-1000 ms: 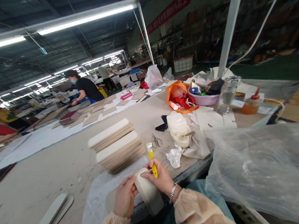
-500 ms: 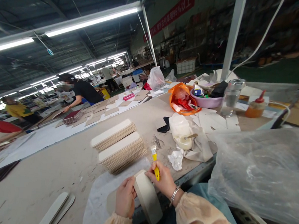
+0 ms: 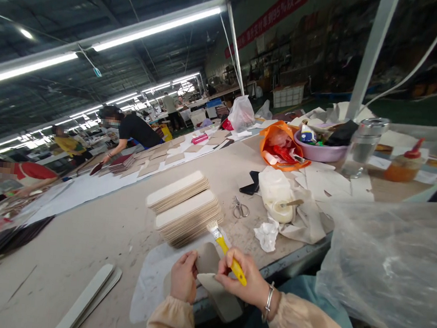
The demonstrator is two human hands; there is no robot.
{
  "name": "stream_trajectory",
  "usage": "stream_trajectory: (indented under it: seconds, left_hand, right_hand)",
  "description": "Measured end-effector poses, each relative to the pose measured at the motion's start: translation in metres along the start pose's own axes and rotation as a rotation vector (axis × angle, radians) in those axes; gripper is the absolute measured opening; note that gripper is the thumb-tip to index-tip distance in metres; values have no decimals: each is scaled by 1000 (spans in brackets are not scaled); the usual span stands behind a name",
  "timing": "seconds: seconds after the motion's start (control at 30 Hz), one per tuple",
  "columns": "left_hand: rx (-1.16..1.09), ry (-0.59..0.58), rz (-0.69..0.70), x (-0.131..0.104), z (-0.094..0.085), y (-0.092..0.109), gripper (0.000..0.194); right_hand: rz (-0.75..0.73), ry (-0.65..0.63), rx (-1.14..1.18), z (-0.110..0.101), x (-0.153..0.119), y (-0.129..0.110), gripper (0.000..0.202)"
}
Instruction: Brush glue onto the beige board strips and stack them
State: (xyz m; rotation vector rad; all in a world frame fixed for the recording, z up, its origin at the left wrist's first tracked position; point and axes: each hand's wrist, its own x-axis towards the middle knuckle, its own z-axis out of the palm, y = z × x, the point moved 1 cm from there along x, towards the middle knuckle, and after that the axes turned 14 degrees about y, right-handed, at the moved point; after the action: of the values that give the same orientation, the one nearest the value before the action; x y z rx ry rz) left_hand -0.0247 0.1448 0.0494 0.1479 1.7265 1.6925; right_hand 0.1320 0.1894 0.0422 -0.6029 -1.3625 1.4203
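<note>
Left hand [image 3: 184, 278]: thumb and fingers pinched on a grey panel [image 3: 208, 258] above the near edge of the desk [image 3: 91, 239]. Right hand [image 3: 248, 280]: curled round a yellow-handled brush [image 3: 221, 243], fingertips also at a pale panel [image 3: 224, 299] just below. Panel stacks [image 3: 188, 215] stand beyond; scissors [image 3: 241, 208] lie to their right.

Factory workshop, rows of tube lights [image 3: 158, 28], red wall banner [image 3: 273, 19], long worktable [image 3: 119, 226], stacked cut pieces [image 3: 186, 212], co-workers [image 3: 139, 129]
</note>
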Motion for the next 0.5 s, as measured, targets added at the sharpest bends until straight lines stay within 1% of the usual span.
stream_trajectory:
  seconds: [0.07,0.2,0.37,0.5]
  left_hand:
    - [-3,-49,-30,-3,0,2,24]
    - [28,-124,-98,-17,4,5,27]
    - [16,-165,-118,-25,8,8,27]
    - [-5,-170,-114,-28,9,7,29]
  right_hand:
    - [-2,9,16,2,-2,0,31]
    - [-53,119,-68,0,4,4,29]
    - [-75,233,-159,-6,11,6,26]
    - [-60,273,-200,-6,11,6,23]
